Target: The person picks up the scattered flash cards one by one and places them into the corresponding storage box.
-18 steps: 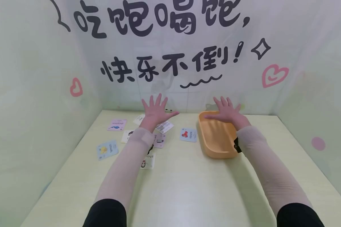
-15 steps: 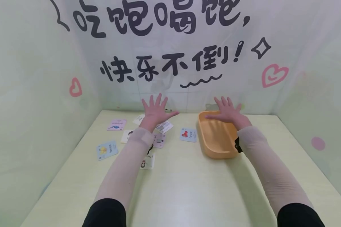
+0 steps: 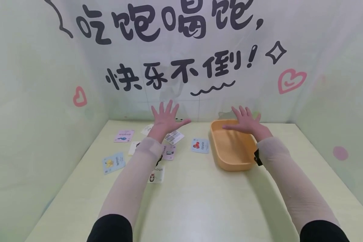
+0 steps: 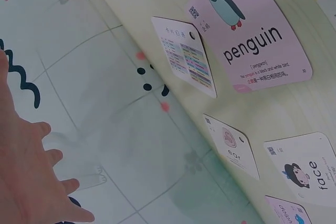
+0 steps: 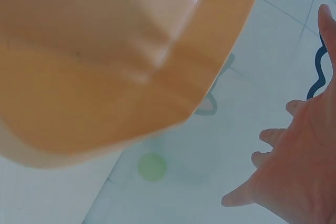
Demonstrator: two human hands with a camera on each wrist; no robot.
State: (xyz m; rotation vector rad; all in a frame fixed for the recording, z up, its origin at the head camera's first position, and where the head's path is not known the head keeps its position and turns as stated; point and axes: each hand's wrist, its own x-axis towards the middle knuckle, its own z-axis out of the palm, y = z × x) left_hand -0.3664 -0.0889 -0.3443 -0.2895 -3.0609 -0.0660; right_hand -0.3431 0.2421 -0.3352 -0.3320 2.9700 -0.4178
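Fingers spread, my left hand (image 3: 164, 121) is held in the air above several picture cards and touches none of them. Below it lie a penguin card (image 4: 252, 35), a card with a printed list (image 4: 185, 56), an ear card (image 4: 231, 142) and a face card (image 4: 304, 169). My right hand (image 3: 246, 122) hovers over the orange tray (image 3: 234, 166), its fingers also spread and holding nothing. Between the two hands an apple card (image 3: 200, 145) lies on the table. My left forearm partly hides some cards, among them a shoulder card (image 3: 157, 174).
A lemon card (image 3: 113, 163) and a dolphin card (image 3: 124, 136) lie on the left of the pale table (image 3: 196, 208). Behind the table hangs a white cloth (image 3: 181, 80) with black writing and hearts. More cloth stands at both sides.
My right hand has shifted slightly to the right. The left hand stays nearly in place, and the head view has tilted up a little. Cards and tray lie as before.
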